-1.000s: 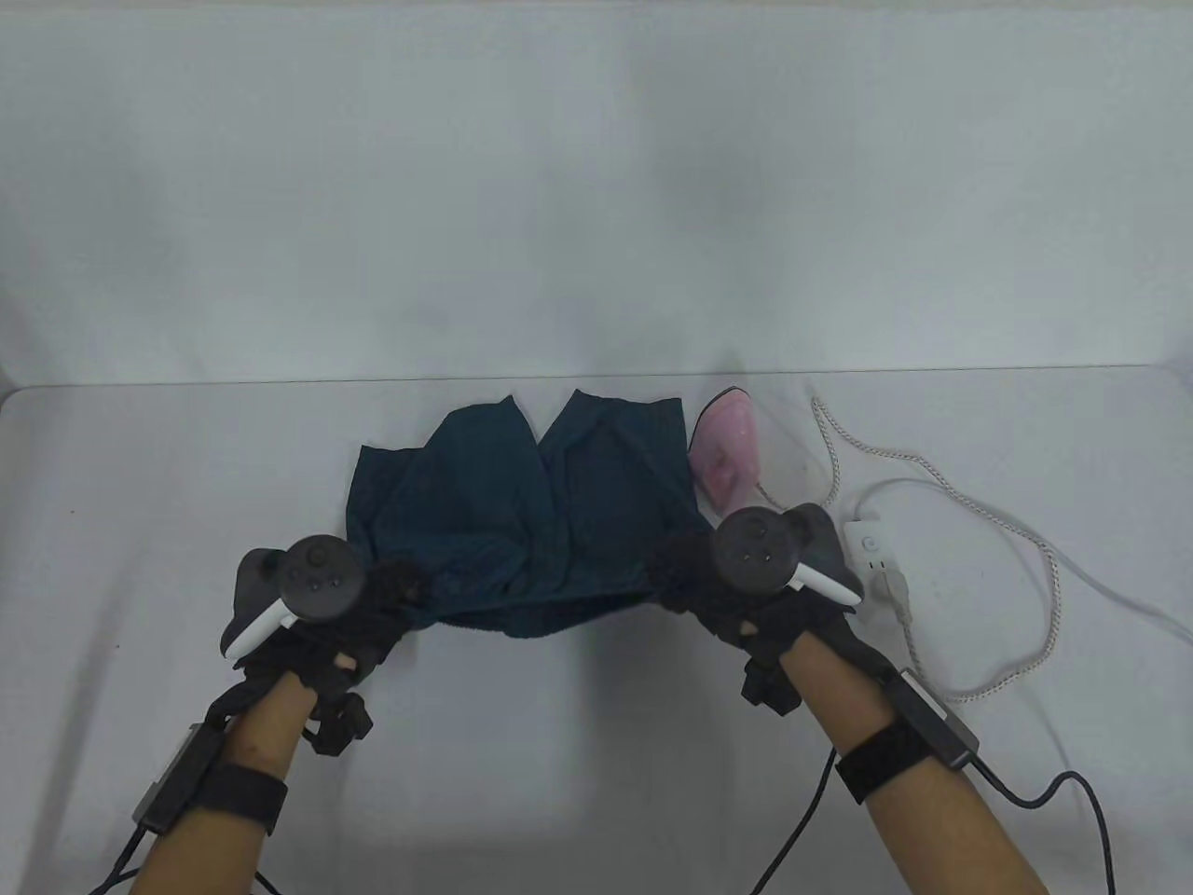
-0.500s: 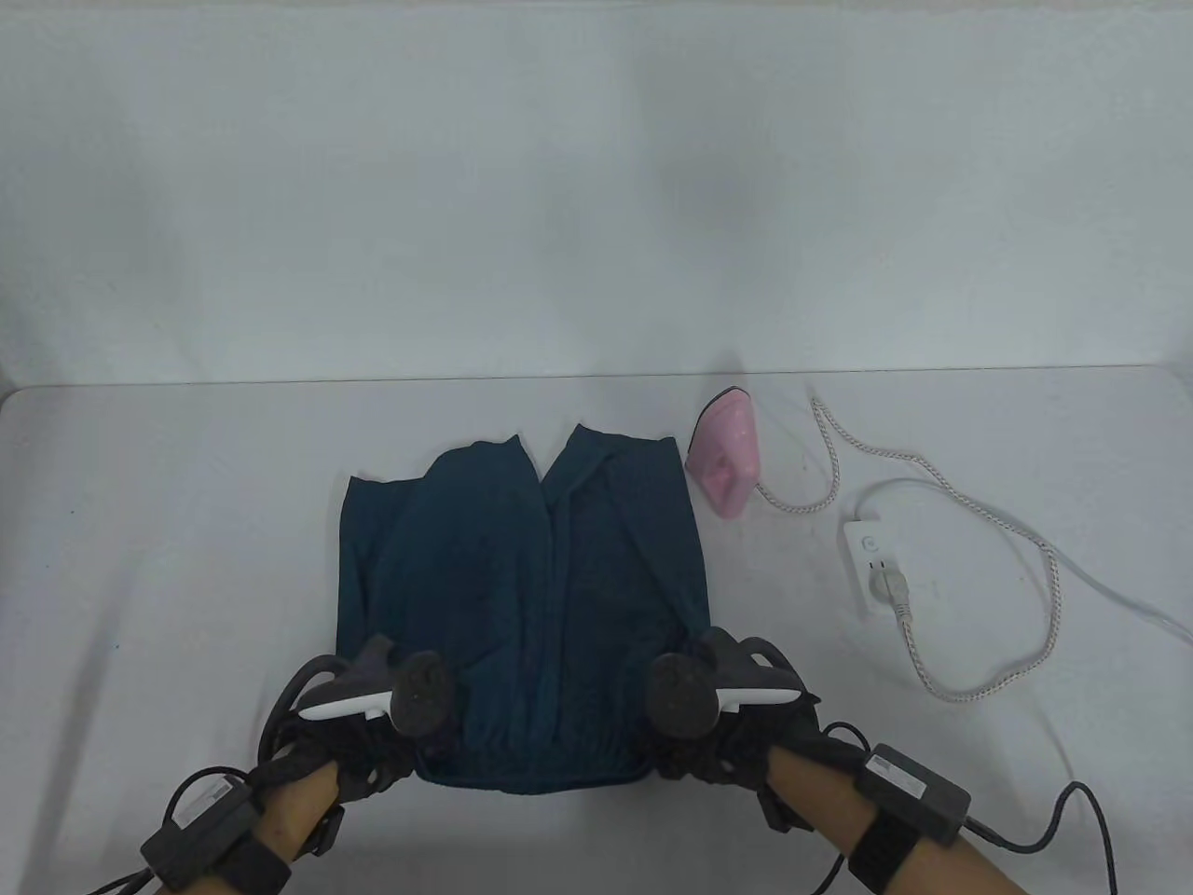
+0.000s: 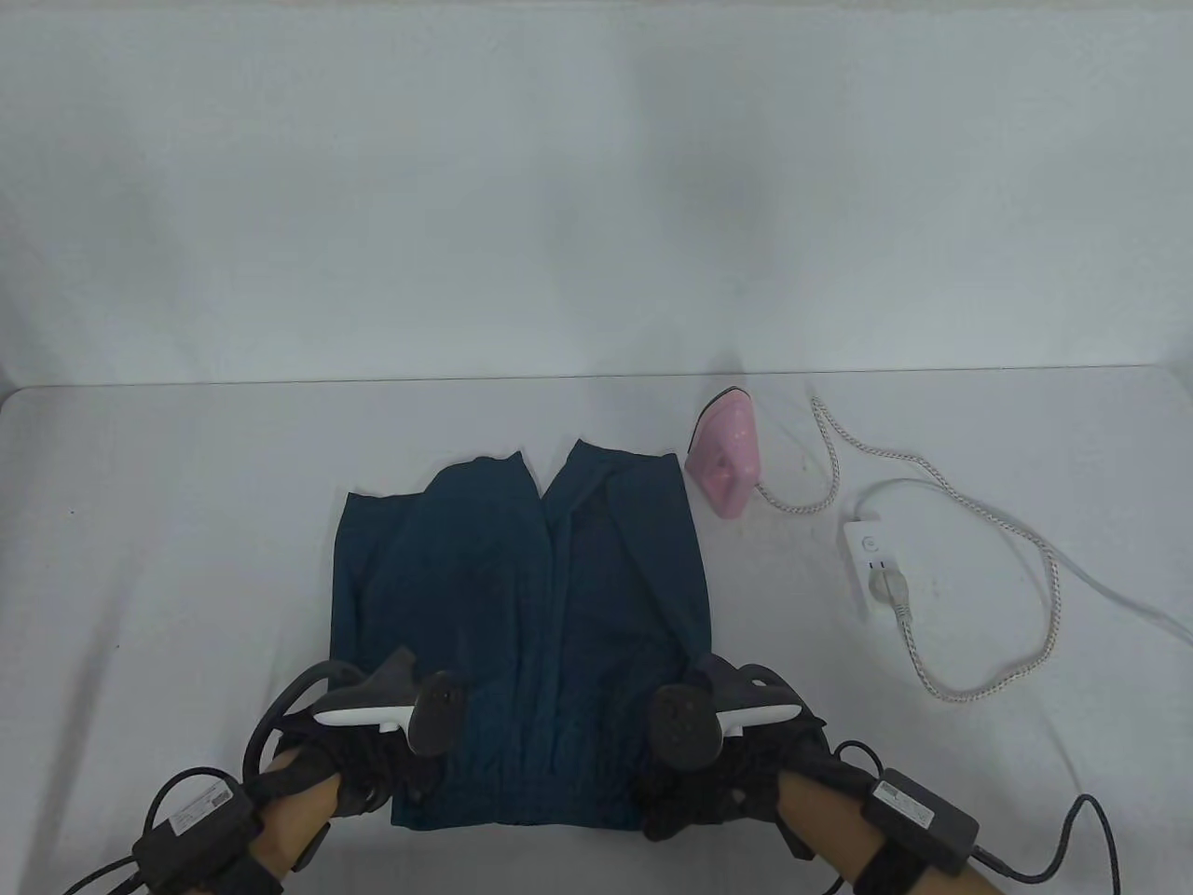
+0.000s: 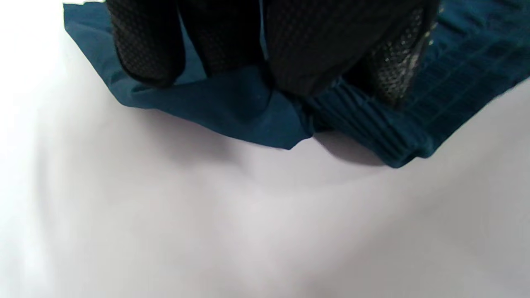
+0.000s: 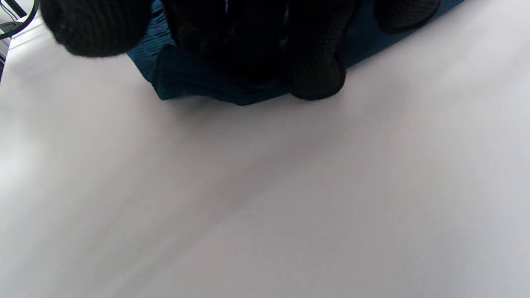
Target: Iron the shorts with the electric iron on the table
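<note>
Table view: dark teal fabric shorts (image 3: 522, 634) spread flat at the middle of the white tabletop (image 3: 168, 522), waistband toward 6 o'clock, leg openings toward 12. Left hand (image 3: 359, 760) in black sensor glove at the waistband's 7 o'clock corner, right hand (image 3: 722, 774) at its 5 o'clock corner, each on the cloth. Hands well apart, waistband stretched between them. Small pink electric iron (image 3: 722, 459) lying at 1 o'clock of the shorts, just beside the right leg, apart from both hands. Braided white cord (image 3: 1025, 559) looping from the iron toward 3 o'clock and into a white power strip (image 3: 871, 569) at 3 o'clock of the shorts.

Left wrist view: black gloved fingers (image 4: 145, 45) curled down onto the teal cloth (image 4: 232, 103), clamped on the ribbed waistband corner, cloth edge slightly lifted off the tabletop (image 4: 248, 231).

Right wrist view: dark gloved fingers (image 5: 316, 62) closed on the other waistband corner of the shorts (image 5: 186, 78), cloth bunched beneath them, fingertip touching the tabletop (image 5: 290, 198) at the hem's edge.
</note>
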The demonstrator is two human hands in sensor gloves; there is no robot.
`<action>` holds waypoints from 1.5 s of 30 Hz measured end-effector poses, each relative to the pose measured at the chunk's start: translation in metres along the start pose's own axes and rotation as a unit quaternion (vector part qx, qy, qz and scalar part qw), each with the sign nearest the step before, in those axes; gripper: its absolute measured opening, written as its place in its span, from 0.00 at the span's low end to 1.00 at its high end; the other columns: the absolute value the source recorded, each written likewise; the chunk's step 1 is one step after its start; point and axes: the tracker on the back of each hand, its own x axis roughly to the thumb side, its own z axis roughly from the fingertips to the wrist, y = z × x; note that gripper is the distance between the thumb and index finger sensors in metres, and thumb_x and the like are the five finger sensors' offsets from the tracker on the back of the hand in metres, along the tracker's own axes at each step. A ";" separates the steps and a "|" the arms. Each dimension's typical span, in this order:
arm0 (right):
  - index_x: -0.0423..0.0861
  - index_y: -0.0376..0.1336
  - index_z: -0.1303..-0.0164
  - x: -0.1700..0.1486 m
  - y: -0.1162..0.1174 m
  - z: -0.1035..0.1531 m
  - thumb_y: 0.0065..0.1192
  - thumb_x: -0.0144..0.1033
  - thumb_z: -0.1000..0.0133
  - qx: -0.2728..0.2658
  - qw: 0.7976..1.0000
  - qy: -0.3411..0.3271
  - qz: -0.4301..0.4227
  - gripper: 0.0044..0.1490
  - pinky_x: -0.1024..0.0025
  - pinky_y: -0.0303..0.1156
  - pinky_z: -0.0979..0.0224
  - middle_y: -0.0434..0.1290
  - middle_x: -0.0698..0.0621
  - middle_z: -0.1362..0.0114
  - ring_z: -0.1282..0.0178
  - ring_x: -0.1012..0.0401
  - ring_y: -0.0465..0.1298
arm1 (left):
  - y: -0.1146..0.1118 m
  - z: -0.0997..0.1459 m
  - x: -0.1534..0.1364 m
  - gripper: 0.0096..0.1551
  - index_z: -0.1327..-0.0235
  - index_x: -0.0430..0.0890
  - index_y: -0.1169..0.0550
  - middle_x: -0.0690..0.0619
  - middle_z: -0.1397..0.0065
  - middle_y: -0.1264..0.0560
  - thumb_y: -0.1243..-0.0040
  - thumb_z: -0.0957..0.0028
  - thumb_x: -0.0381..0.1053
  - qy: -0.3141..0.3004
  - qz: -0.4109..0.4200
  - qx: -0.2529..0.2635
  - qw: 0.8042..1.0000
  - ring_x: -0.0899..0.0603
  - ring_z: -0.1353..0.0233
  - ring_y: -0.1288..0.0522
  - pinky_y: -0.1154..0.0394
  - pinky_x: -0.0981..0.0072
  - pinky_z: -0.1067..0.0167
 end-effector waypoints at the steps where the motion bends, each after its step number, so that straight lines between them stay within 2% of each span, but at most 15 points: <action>1: 0.60 0.64 0.25 0.000 -0.001 0.000 0.53 0.71 0.48 0.004 1.000 -0.003 0.003 0.43 0.35 0.62 0.22 0.71 0.58 0.25 0.31 0.52 0.78 | 0.006 0.003 0.000 0.26 0.38 0.69 0.21 0.59 0.23 0.27 0.34 0.46 0.41 0.003 0.009 0.003 1.000 0.45 0.33 0.18 0.29 0.39 0.30; 3: 0.59 0.64 0.25 0.000 -0.001 -0.001 0.50 0.72 0.47 0.003 1.000 -0.006 -0.001 0.43 0.35 0.62 0.22 0.71 0.57 0.25 0.31 0.51 0.78 | 0.016 0.005 0.003 0.27 0.34 0.66 0.23 0.58 0.21 0.29 0.40 0.44 0.41 0.005 0.019 0.018 1.000 0.43 0.31 0.19 0.29 0.38 0.30; 7: 0.59 0.64 0.26 -0.002 -0.001 -0.002 0.50 0.71 0.47 0.002 1.000 -0.009 -0.006 0.42 0.36 0.63 0.22 0.72 0.57 0.26 0.32 0.52 0.79 | 0.035 0.003 0.019 0.27 0.29 0.63 0.27 0.56 0.17 0.33 0.42 0.42 0.47 -0.014 0.022 0.057 0.998 0.41 0.23 0.25 0.33 0.36 0.27; 14: 0.57 0.63 0.25 -0.006 -0.004 -0.001 0.51 0.69 0.45 -0.013 0.999 -0.012 -0.031 0.42 0.37 0.64 0.23 0.72 0.55 0.26 0.34 0.53 0.80 | 0.041 -0.031 0.069 0.34 0.24 0.61 0.33 0.54 0.17 0.37 0.41 0.45 0.62 -0.043 0.003 0.161 0.986 0.39 0.22 0.28 0.33 0.37 0.27; 19: 0.55 0.61 0.23 -0.019 -0.017 0.012 0.52 0.65 0.43 -0.097 0.992 0.006 -0.077 0.40 0.39 0.66 0.24 0.68 0.52 0.22 0.35 0.53 0.80 | 0.023 -0.059 0.087 0.42 0.22 0.61 0.37 0.53 0.16 0.39 0.38 0.50 0.67 -0.080 0.036 0.182 0.979 0.39 0.22 0.29 0.34 0.37 0.27; 21: 0.55 0.59 0.22 -0.029 -0.028 0.020 0.53 0.65 0.43 -0.157 0.982 0.036 -0.095 0.41 0.40 0.66 0.25 0.65 0.50 0.20 0.34 0.52 0.79 | 0.009 -0.072 0.090 0.44 0.22 0.60 0.37 0.52 0.16 0.40 0.36 0.52 0.67 -0.092 0.054 0.156 0.982 0.36 0.22 0.36 0.38 0.35 0.26; 22: 0.55 0.59 0.21 -0.036 -0.033 0.024 0.53 0.65 0.43 -0.190 0.975 0.053 -0.104 0.42 0.40 0.66 0.25 0.64 0.50 0.19 0.32 0.51 0.78 | 0.006 -0.074 0.091 0.44 0.21 0.61 0.39 0.53 0.16 0.46 0.38 0.51 0.67 -0.085 0.046 0.138 0.986 0.37 0.21 0.41 0.41 0.35 0.25; 25: 0.55 0.57 0.20 -0.060 -0.050 0.035 0.54 0.64 0.43 -0.286 0.939 0.104 -0.161 0.43 0.38 0.64 0.24 0.62 0.50 0.18 0.26 0.48 0.74 | 0.008 -0.075 0.089 0.44 0.22 0.61 0.39 0.53 0.16 0.46 0.38 0.52 0.68 -0.083 0.057 0.141 0.985 0.37 0.22 0.41 0.41 0.35 0.25; 26: 0.54 0.56 0.19 -0.074 -0.059 0.039 0.54 0.64 0.43 -0.326 0.914 0.128 -0.203 0.43 0.37 0.64 0.24 0.61 0.50 0.17 0.25 0.47 0.73 | 0.007 -0.076 0.087 0.44 0.21 0.62 0.40 0.54 0.16 0.48 0.38 0.51 0.68 -0.080 0.063 0.123 0.987 0.38 0.21 0.43 0.42 0.35 0.25; 27: 0.54 0.56 0.19 -0.077 -0.061 0.039 0.55 0.64 0.43 -0.334 0.909 0.134 -0.213 0.43 0.37 0.63 0.24 0.61 0.49 0.17 0.24 0.46 0.72 | 0.007 -0.076 0.086 0.44 0.21 0.63 0.41 0.55 0.16 0.49 0.39 0.51 0.68 -0.078 0.068 0.120 0.987 0.39 0.21 0.44 0.43 0.35 0.24; 32: 0.53 0.51 0.16 -0.124 -0.090 0.039 0.55 0.63 0.42 -0.417 0.816 0.194 -0.351 0.46 0.35 0.59 0.22 0.54 0.47 0.15 0.19 0.41 0.65 | 0.003 -0.077 0.083 0.44 0.21 0.64 0.42 0.56 0.16 0.51 0.39 0.51 0.68 -0.081 0.077 0.120 0.986 0.40 0.20 0.46 0.44 0.36 0.24; 35: 0.52 0.47 0.15 -0.146 -0.103 0.032 0.55 0.62 0.42 -0.433 0.775 0.212 -0.408 0.49 0.34 0.55 0.21 0.50 0.46 0.14 0.16 0.39 0.58 | 0.003 -0.077 0.082 0.44 0.21 0.64 0.43 0.56 0.16 0.52 0.40 0.50 0.67 -0.083 0.080 0.112 0.987 0.40 0.20 0.47 0.44 0.36 0.24; 38: 0.51 0.42 0.14 -0.165 -0.114 0.024 0.55 0.62 0.42 -0.432 0.755 0.252 -0.424 0.52 0.33 0.51 0.19 0.45 0.46 0.13 0.14 0.37 0.52 | 0.004 -0.076 0.082 0.44 0.20 0.63 0.44 0.55 0.16 0.53 0.40 0.50 0.67 -0.087 0.079 0.101 0.988 0.40 0.20 0.48 0.45 0.35 0.24; 41: 0.50 0.36 0.14 -0.179 -0.119 0.017 0.54 0.63 0.41 -0.423 0.751 0.288 -0.417 0.55 0.33 0.49 0.19 0.40 0.45 0.13 0.14 0.37 0.49 | 0.004 -0.076 0.081 0.45 0.20 0.63 0.44 0.55 0.16 0.53 0.40 0.50 0.66 -0.090 0.085 0.098 0.987 0.40 0.20 0.49 0.46 0.35 0.24; 45: 0.49 0.33 0.15 -0.202 -0.114 0.000 0.56 0.62 0.41 -0.409 0.714 0.323 -0.467 0.58 0.33 0.48 0.19 0.38 0.45 0.13 0.14 0.37 0.47 | 0.004 -0.076 0.081 0.45 0.20 0.63 0.45 0.55 0.16 0.54 0.40 0.50 0.66 -0.091 0.093 0.094 0.987 0.40 0.20 0.50 0.47 0.35 0.24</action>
